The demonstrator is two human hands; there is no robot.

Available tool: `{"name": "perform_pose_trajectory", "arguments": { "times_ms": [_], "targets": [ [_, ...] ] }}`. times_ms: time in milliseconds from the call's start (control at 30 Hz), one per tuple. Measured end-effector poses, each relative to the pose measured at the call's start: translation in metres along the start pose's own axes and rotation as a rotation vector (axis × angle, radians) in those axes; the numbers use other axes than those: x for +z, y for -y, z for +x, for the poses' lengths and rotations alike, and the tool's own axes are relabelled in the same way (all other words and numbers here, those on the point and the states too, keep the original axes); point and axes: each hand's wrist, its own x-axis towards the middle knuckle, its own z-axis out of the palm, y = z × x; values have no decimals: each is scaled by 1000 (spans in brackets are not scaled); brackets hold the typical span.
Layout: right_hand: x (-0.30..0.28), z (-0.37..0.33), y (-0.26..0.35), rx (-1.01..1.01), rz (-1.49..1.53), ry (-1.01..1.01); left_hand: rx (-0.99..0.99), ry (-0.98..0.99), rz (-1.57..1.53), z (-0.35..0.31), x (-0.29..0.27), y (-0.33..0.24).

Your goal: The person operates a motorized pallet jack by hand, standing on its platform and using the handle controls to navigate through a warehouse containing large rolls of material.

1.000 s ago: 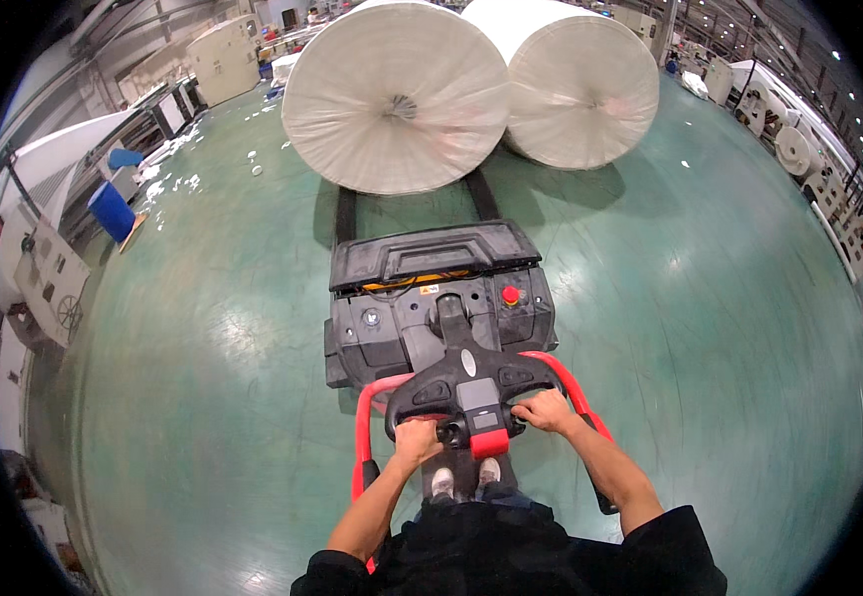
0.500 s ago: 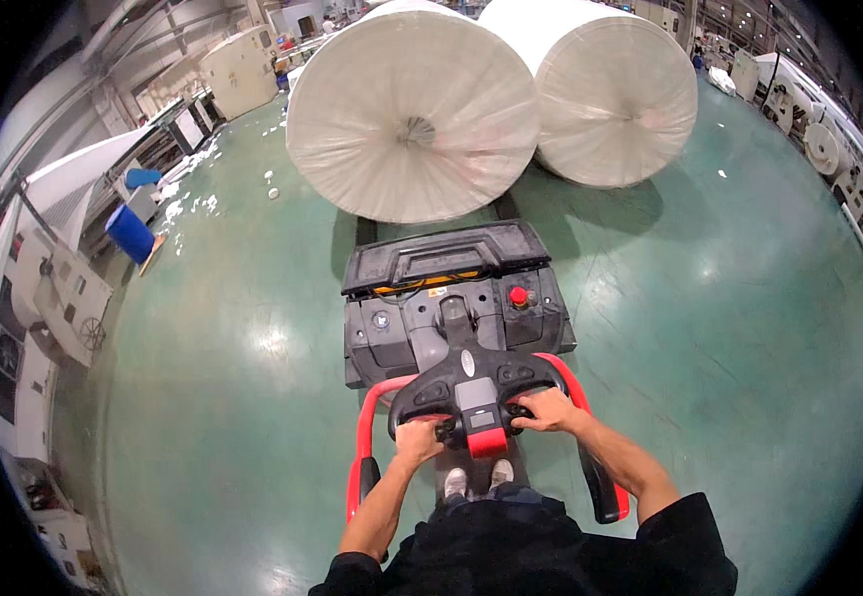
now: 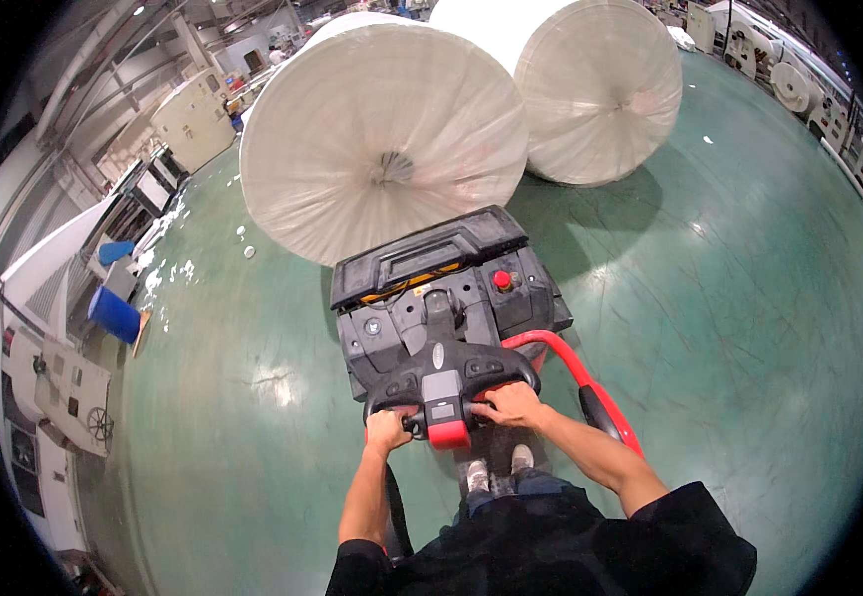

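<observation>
"Two hands?"
"Left hand (image 3: 388,429) and right hand (image 3: 513,405) are clamped on the tiller (image 3: 441,383)."
"Risk?"
"The near roll (image 3: 382,124), just beyond the truck (image 3: 431,256), might be jolted against the far roll (image 3: 600,94) by sharp steering."

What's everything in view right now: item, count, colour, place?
Ride-on pallet truck: one, black and grey, centre
Tiller head: one, black, grey and red, truck's near end
Push button: one, red, truck's right side
Guard rail: one clear, red, right of the tiller; the left mostly hidden
Wrapped rolls: two, white, beyond the truck
Drum: one, blue, far left
Scraps: many, white, left floor
Machines: several, off-white, both sides
Floor: one, green, throughout
Shoes: two, pale, below the tiller
Top: one, black, bottom
Left hand, right hand: one each, bare, gripping the tiller head
</observation>
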Motion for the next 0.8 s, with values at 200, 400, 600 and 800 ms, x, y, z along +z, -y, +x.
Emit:
{"name": "perform_pose_trajectory", "arguments": {
  "times_ms": [200, 400, 600, 800],
  "targets": [
    [13, -5, -3, -6, -38, -11, 12, -3, -63, 4, -4, -3],
    [14, -2, 7, -7, -3, -18, 13, -49, -64, 4, 5, 11],
    [13, 5, 1, -53, -3, -111, 48, -96, -63, 17, 10, 18],
    [31, 5, -7, -73, -34, -72, 76, -65, -83, 7, 13, 17]
  ]
}}
